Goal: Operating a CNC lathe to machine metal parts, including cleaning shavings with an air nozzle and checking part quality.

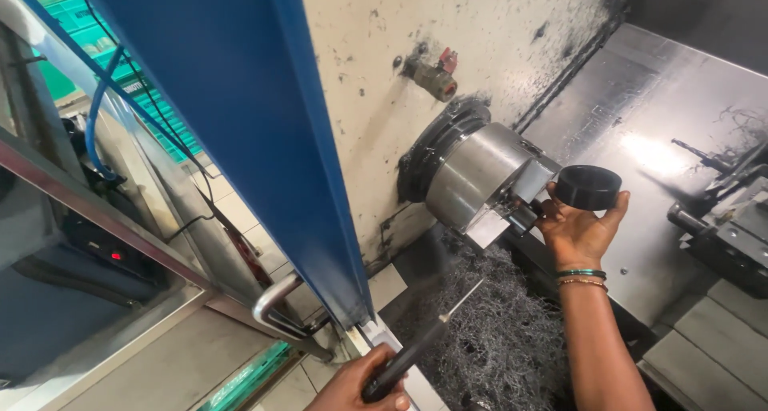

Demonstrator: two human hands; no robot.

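Note:
My right hand (578, 229) holds a black round disc part (588, 186) right in front of the steel lathe chuck (478, 171) and its jaws, fingers curled around the disc's rim. Bangles sit on that wrist. My left hand (362, 384), at the bottom edge, is closed around the black handle of a thin metal pick tool (422, 342) whose pointed tip reaches up toward the pile of metal shavings (496, 331) under the chuck.
A blue machine door (240, 115) with a steel handle (276, 307) stands open at left. A small valve (436, 77) sticks out of the cream wall above the chuck. The tool turret (720, 219) sits at right on the slanted steel bed.

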